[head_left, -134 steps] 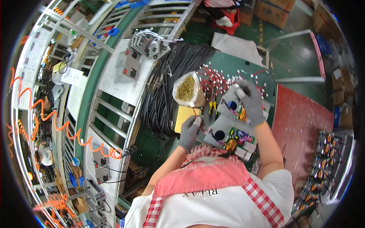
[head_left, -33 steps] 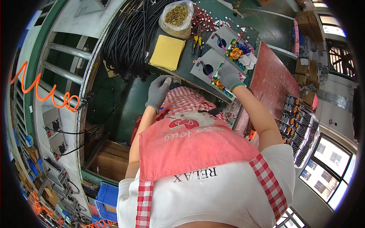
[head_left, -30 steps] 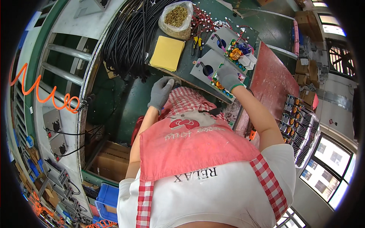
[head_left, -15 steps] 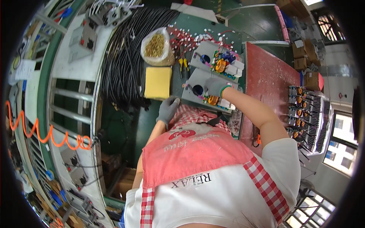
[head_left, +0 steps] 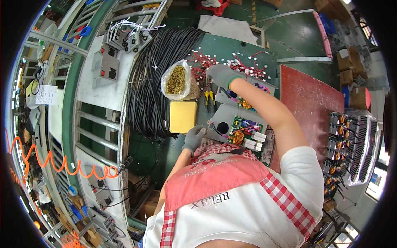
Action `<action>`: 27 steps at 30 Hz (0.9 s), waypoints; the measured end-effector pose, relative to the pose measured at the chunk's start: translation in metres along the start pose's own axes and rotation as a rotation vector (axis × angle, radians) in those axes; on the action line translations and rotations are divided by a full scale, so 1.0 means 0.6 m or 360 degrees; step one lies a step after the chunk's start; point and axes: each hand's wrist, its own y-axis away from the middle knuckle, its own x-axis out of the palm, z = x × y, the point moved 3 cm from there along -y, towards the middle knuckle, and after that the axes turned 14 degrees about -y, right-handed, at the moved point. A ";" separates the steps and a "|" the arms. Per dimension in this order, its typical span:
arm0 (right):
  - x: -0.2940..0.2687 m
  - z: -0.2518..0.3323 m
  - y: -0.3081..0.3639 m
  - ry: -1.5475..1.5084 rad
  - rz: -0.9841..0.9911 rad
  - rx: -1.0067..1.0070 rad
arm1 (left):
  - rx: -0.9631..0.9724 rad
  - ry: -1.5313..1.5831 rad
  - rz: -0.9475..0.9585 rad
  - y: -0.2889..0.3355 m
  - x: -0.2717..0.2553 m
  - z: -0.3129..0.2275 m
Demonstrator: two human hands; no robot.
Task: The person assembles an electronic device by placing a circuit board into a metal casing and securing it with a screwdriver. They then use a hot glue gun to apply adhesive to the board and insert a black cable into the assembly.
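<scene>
My left hand (head_left: 193, 139), in a grey glove, is beside the left edge of the near grey metal plate (head_left: 221, 113), its fingers curled together; what is between them, if anything, is hidden. A green circuit board (head_left: 236, 124) with an orange coil lies on this plate. Beyond it is a second metal plate (head_left: 222, 98) with a similar board, partly covered by my right forearm. My right hand (head_left: 223, 75), also gloved, is stretched over the far plate's left end, near the red-and-white connector leads (head_left: 202, 62). Its fingertips are hard to make out.
A bag of brass-coloured small parts (head_left: 177, 80) stands left of yellow-handled pliers (head_left: 209, 97). Below the bag is a yellow block (head_left: 183, 117); a thick bundle of black cables (head_left: 144, 95) lies further left. A red board (head_left: 306, 95) extends on the right.
My right hand has moved away from the near plate to the far side by the connector leads, uncovering the near board. My left hand stays by the plate's edge. The whole view has shifted.
</scene>
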 end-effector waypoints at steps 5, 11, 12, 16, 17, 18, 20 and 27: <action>0.123 -0.074 -0.125 0.0310 0.0121 0.0023 | -0.0143 0.0232 -0.0150 0.017 -0.004 0.011; 0.159 -0.095 -0.154 0.0390 -0.0108 -0.0235 | -0.0287 0.0226 -0.0181 0.035 -0.017 0.069; 0.147 -0.082 -0.147 0.0479 0.0040 -0.0312 | -0.0302 0.0256 -0.0205 0.036 -0.015 0.076; 0.132 -0.075 -0.136 0.0408 0.0144 -0.0209 | -0.0258 0.0289 -0.0138 0.041 -0.024 0.045; 0.127 -0.084 -0.130 0.0416 0.0145 -0.0209 | -0.0221 0.0276 -0.0106 0.034 -0.023 0.039; 0.118 -0.090 -0.131 0.0422 0.0147 -0.0207 | -0.0201 0.0247 -0.0106 0.023 -0.027 0.033; 0.070 -0.056 -0.108 0.0368 0.0005 -0.0161 | -0.0209 0.0238 -0.0121 0.033 -0.037 -0.003; -0.066 0.052 0.044 -0.0591 -0.0963 -0.0473 | 0.0135 0.0447 -0.0150 0.027 -0.052 -0.019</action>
